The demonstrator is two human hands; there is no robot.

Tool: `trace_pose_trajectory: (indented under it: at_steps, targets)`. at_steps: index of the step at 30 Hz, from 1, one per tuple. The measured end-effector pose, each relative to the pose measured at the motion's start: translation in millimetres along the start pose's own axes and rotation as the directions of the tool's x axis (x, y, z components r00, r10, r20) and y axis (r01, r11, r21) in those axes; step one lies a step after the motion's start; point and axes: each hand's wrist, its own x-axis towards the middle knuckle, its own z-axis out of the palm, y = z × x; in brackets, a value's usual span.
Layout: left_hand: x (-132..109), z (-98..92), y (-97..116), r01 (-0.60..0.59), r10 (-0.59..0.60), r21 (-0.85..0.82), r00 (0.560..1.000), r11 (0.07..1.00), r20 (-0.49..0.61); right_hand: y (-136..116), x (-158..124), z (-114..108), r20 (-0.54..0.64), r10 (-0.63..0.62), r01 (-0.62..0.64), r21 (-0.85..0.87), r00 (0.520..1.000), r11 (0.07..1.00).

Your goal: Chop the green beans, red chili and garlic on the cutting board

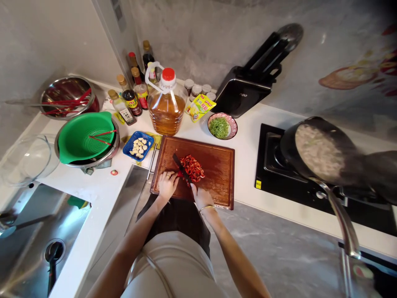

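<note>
My right hand (203, 198) is closed round the handle of a dark-bladed kitchen knife (182, 166), whose blade crosses the left part of a wooden cutting board (217, 178). To the left of the blade, my left hand (167, 184) presses with curled fingers on a red chili pepper (180, 174), mostly hidden under the fingertips. Right of the blade lies a heap of chopped red chili (194, 166). Peeled garlic cloves (139, 145) sit in a blue dish (127, 147) beyond the board's left corner.
A large oil jug (167, 109) and several sauce bottles stand behind the board. A bowl of sliced greens (218, 127) is near the knife block (243, 93). At right, a pan (290, 145) of food sits on the stove. Left are a green colander (72, 136) and the sink (27, 248).
</note>
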Motion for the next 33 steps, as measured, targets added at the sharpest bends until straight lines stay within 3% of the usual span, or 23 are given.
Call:
trace_pose_trajectory:
  at_steps: [5, 12, 17, 23, 33]
  targets:
    - [2, 2.0, -3, -0.026, 0.026, -0.014, 0.999, 1.000, 0.040, -14, 13, 7, 0.033, 0.028, -0.028, 0.012, 0.999, 1.000]
    - [1, 3.7, 1, 0.055, -0.055, -0.014, 0.998, 0.998, -0.003, -11, 30, 13, -0.105, -0.029, 0.032, 0.026, 0.994, 0.999]
    - [2, 1.9, 4, 0.107, -0.108, -0.027, 0.994, 0.994, -0.002, -9, 14, 3, -0.163, -0.062, 0.063, -0.001, 0.985, 0.998]
    - [-4, -2.3, 3, 0.121, -0.122, -0.050, 0.992, 0.991, -0.017, -13, -9, 8, -0.100, -0.051, 0.042, -0.088, 0.994, 0.995]
    - [-4, -0.8, 4, 0.095, -0.095, -0.039, 0.995, 0.995, 0.016, -14, -12, 10, -0.043, -0.011, 0.008, -0.084, 0.999, 0.996]
